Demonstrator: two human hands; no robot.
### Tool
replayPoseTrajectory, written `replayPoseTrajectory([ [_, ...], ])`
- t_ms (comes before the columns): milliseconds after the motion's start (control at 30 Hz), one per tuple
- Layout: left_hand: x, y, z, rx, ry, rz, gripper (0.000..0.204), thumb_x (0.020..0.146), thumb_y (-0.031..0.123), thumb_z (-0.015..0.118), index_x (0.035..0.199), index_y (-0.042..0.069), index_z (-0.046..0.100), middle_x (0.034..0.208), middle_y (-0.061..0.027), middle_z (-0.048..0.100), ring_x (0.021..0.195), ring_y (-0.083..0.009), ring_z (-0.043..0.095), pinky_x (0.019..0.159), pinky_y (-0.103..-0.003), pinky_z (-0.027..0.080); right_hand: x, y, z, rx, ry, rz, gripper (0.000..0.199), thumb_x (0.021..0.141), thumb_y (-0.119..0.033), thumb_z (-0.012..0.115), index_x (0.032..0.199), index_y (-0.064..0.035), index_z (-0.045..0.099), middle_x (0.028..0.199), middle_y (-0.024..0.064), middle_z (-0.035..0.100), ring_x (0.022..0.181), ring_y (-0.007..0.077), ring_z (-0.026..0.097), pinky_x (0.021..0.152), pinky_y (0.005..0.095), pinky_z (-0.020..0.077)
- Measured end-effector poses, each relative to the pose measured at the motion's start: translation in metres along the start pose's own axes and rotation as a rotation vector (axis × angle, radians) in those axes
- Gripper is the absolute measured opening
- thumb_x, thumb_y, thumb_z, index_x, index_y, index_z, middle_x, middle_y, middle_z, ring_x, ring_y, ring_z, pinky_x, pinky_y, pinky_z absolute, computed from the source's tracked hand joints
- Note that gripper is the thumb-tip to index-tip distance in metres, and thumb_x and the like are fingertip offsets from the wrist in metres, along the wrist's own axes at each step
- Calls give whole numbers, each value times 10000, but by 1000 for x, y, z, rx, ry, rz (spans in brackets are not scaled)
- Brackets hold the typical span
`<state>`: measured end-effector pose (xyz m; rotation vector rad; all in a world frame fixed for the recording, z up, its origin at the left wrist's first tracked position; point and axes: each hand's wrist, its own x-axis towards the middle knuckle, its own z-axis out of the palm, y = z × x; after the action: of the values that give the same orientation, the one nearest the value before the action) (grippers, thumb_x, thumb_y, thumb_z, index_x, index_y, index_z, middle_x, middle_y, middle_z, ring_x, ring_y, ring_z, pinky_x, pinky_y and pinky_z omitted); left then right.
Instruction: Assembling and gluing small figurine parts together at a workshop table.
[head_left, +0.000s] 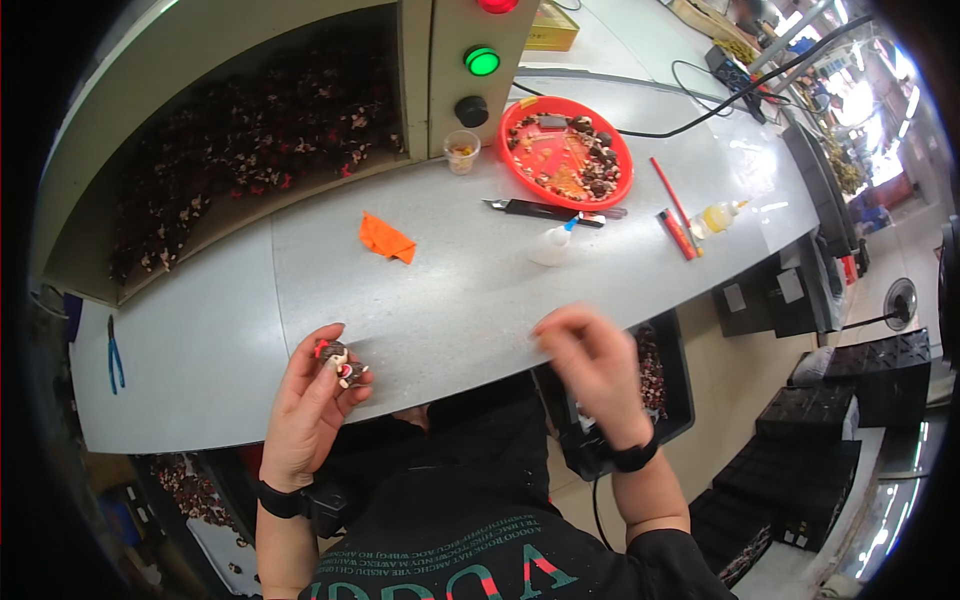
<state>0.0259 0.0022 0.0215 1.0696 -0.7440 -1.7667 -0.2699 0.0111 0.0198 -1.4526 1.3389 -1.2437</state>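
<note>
My left hand [305,405] holds a small dark component with red and white bits [340,362] between thumb and fingertips, just over the near edge of the grey worktable [460,290]. My right hand [590,362] hovers blurred at the table's near edge to the right, its fingers curled together; whether anything is in it I cannot make out. Both wrists wear black bands.
On the table lie an orange cloth scrap [386,238], a white squeeze bottle [552,243], a black utility knife [545,210], a red round tray of small parts [567,152], red pencils [676,215] and blue pliers [115,355]. A bin of dark parts [250,150] sits behind. A black crate [650,385] stands below the edge.
</note>
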Motion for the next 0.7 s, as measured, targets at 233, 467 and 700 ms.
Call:
replayPoseTrajectory([
  [233,12,-1,-11,-199,-145,-17,419,1005,161,484,1395,50,377,1103,-65,552,989,-180,609,841,-299,524,74,6,-68,-628,72,-281,165,901,-13,580,1051,-19,650,989,116,663,898,232,635,784,307,505],
  [467,2,-8,-13,-217,-91,6,460,997,183,505,1409,60,342,1097,-71,527,945,-167,598,810,-286,532,102,11,-60,-913,-219,-419,304,859,-14,589,1160,-52,611,1140,113,626,1031,297,596,873,374,491],
  [700,0,-7,-12,-167,-125,-8,465,996,175,501,1414,56,336,1101,-74,528,949,-164,598,809,-284,526,98,7,-80,-926,-351,-293,327,862,-56,592,1189,-64,589,1157,115,617,1059,315,586,881,394,491],
])
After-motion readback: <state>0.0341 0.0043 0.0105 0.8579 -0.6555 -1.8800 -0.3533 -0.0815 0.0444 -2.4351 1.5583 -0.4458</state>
